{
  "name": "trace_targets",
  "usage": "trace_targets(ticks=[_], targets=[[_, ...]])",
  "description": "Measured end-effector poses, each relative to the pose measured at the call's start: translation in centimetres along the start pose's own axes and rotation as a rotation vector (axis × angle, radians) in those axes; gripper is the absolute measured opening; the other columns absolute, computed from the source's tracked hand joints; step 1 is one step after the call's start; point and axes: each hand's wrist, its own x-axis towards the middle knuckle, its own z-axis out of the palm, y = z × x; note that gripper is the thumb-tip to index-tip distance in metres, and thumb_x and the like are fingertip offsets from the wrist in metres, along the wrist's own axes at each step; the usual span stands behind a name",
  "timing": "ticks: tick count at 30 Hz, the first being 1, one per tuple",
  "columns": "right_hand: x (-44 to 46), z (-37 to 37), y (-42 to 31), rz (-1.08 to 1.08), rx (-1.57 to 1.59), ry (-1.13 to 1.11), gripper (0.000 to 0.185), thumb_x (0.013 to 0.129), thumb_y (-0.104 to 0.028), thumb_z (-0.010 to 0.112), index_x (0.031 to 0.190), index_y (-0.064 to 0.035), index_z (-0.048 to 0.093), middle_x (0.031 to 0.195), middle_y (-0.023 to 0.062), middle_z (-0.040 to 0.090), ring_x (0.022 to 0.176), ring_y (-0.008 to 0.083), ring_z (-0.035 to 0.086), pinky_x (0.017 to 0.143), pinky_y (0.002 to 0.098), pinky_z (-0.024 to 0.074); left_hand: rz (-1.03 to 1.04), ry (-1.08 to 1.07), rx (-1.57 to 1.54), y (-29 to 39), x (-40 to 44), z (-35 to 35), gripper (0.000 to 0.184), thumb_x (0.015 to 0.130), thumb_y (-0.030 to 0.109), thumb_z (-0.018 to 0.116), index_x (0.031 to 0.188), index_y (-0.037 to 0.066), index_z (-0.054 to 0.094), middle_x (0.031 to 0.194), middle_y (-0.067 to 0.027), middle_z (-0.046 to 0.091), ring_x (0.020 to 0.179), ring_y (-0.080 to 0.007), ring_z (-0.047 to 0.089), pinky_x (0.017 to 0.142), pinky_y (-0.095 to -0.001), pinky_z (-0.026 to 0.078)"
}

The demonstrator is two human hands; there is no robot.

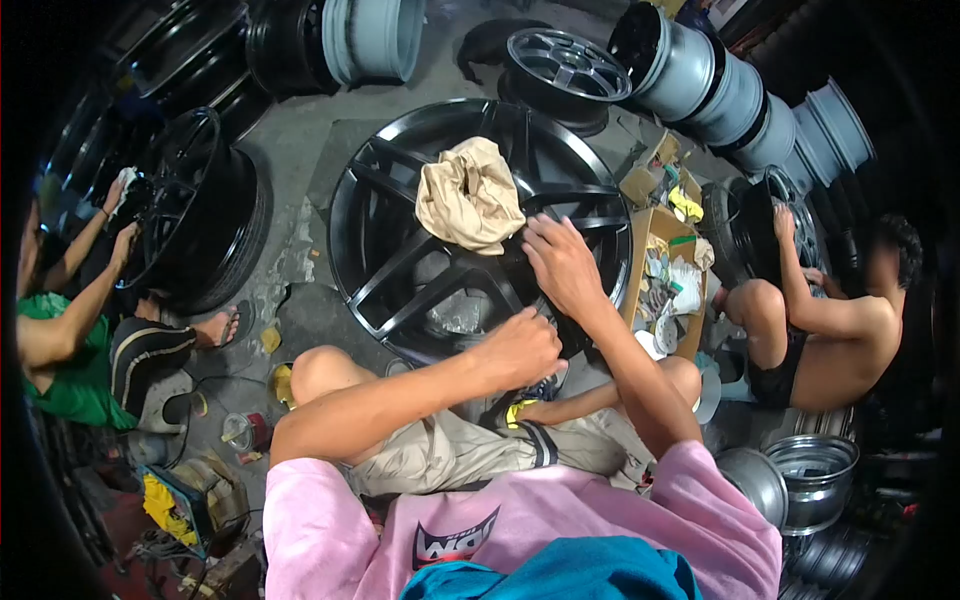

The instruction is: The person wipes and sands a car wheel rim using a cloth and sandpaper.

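A large black multi-spoke wheel rim (pixel 385 290) lies face up in front of me. On its upper middle rests a crumpled beige cloth (pixel 470 190). My right hand (pixel 565 262) is over the spokes just right of the cloth, with bent fingers slightly apart and fingertips close to the cloth's edge. My left hand (pixel 520 350) is at the near side of the rim, its fingers curled into a closed grip. Whatever it may hold is hidden from this view.
A cardboard box (pixel 690 340) of discs and scraps stands right of the rim. One person (pixel 80 330) handles a black wheel (pixel 190 210) at left; another person (pixel 840 310) works on a wheel at right. Grey rims (pixel 740 100) line the back. A tin can (pixel 245 430) sits left.
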Motion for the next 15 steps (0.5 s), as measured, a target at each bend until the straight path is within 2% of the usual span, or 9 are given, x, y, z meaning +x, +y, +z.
trace_targets(ticks=[1, 2, 5, 6, 7, 11, 12, 13, 15], targets=[[1.2, 0.7, 0.0, -0.039, -0.030, -0.007, 0.022, 0.101, -0.018, 0.068, 0.111, -0.0005, 0.079, 0.127, 0.0166, 0.072, 0.126, 0.0342, 0.067, 0.119, 0.0526, 0.0451, -0.026, -0.056, -0.027, 0.0, 0.2, -0.3, 0.038, 0.101, 0.038, 0.069, 0.092, 0.002, 0.077, 0.092, -0.0131, 0.073, 0.100, -0.0309, 0.070, 0.112, -0.0455, 0.048], [2.7, 0.6, -0.4, -0.013, -0.074, -0.171, 0.020, 0.101, -0.018, 0.067, 0.105, -0.0007, 0.077, 0.114, 0.0145, 0.071, 0.118, 0.0337, 0.067, 0.117, 0.0519, 0.0460, -0.016, -0.005, -0.025, -0.5, 0.0, 0.1, 0.037, 0.101, 0.037, 0.069, 0.090, 0.003, 0.078, 0.089, -0.0133, 0.073, 0.100, -0.0317, 0.071, 0.113, -0.0479, 0.048], [2.8, 0.2, 0.3, -0.054, -0.053, -0.269, 0.019, 0.101, -0.016, 0.065, 0.103, -0.0004, 0.076, 0.106, 0.0125, 0.068, 0.113, 0.0333, 0.067, 0.115, 0.0513, 0.0481, -0.068, 0.022, -0.017, -2.0, 0.0, -0.4, 0.035, 0.101, 0.038, 0.069, 0.093, 0.005, 0.079, 0.093, -0.0128, 0.073, 0.103, -0.0322, 0.071, 0.115, -0.0515, 0.046], [1.7, -0.8, 0.4, -0.105, 0.111, -0.189, 0.018, 0.101, -0.013, 0.066, 0.108, 0.0012, 0.076, 0.115, 0.0153, 0.069, 0.121, 0.0352, 0.066, 0.117, 0.0510, 0.0474, -0.072, 0.083, 0.033, -2.8, -0.5, -0.6, 0.034, 0.101, 0.038, 0.069, 0.096, 0.006, 0.079, 0.097, -0.0116, 0.073, 0.107, -0.0323, 0.069, 0.116, -0.0542, 0.045], [0.6, -2.1, 0.0, -0.109, 0.111, -0.197, 0.018, 0.101, -0.013, 0.066, 0.108, 0.0012, 0.076, 0.115, 0.0153, 0.069, 0.121, 0.0352, 0.066, 0.117, 0.0510, 0.0474, -0.101, 0.102, 0.049, -3.8, -0.9, -0.7, 0.032, 0.101, 0.037, 0.070, 0.102, 0.007, 0.079, 0.105, -0.0117, 0.072, 0.112, -0.0322, 0.068, 0.117, -0.0547, 0.044], [-7.1, -6.3, -3.8, -0.009, 0.143, -0.097, 0.025, 0.098, -0.003, 0.070, 0.121, 0.0045, 0.075, 0.135, 0.0187, 0.070, 0.138, 0.0360, 0.062, 0.122, 0.0502, 0.0454, -0.253, 0.180, -0.002, -6.7, -2.0, -3.6, 0.028, 0.099, 0.031, 0.074, 0.112, 0.007, 0.078, 0.118, -0.0120, 0.069, 0.116, -0.0322, 0.066, 0.114, -0.0464, 0.048], [-9.4, -7.1, -5.1, -0.002, 0.141, -0.096, 0.025, 0.098, -0.003, 0.070, 0.121, 0.0045, 0.075, 0.135, 0.0187, 0.070, 0.138, 0.0360, 0.062, 0.122, 0.0502, 0.0454, -0.292, 0.172, -0.016, -7.1, -2.2, -3.7, 0.030, 0.100, 0.030, 0.074, 0.118, 0.006, 0.077, 0.126, -0.0142, 0.069, 0.122, -0.0347, 0.065, 0.113, -0.0443, 0.049], [-11.7, -7.9, -6.3, 0.085, 0.132, -0.081, 0.025, 0.099, -0.003, 0.068, 0.122, 0.0054, 0.075, 0.135, 0.0186, 0.070, 0.137, 0.0364, 0.063, 0.122, 0.0503, 0.0462, -0.286, 0.169, -0.018, -7.1, -2.4, -3.9, 0.030, 0.100, 0.030, 0.074, 0.118, 0.006, 0.077, 0.126, -0.0142, 0.069, 0.122, -0.0347, 0.065, 0.113, -0.0443, 0.049], [-13.2, -8.2, -7.1, 0.180, 0.121, -0.060, 0.025, 0.100, -0.002, 0.067, 0.123, 0.0063, 0.074, 0.135, 0.0185, 0.071, 0.137, 0.0367, 0.063, 0.121, 0.0504, 0.0469, -0.354, 0.218, 0.001, -6.5, -2.6, -4.2, 0.034, 0.100, 0.029, 0.075, 0.125, 0.005, 0.074, 0.137, -0.0176, 0.066, 0.128, -0.0379, 0.063, 0.113, -0.0469, 0.049]])
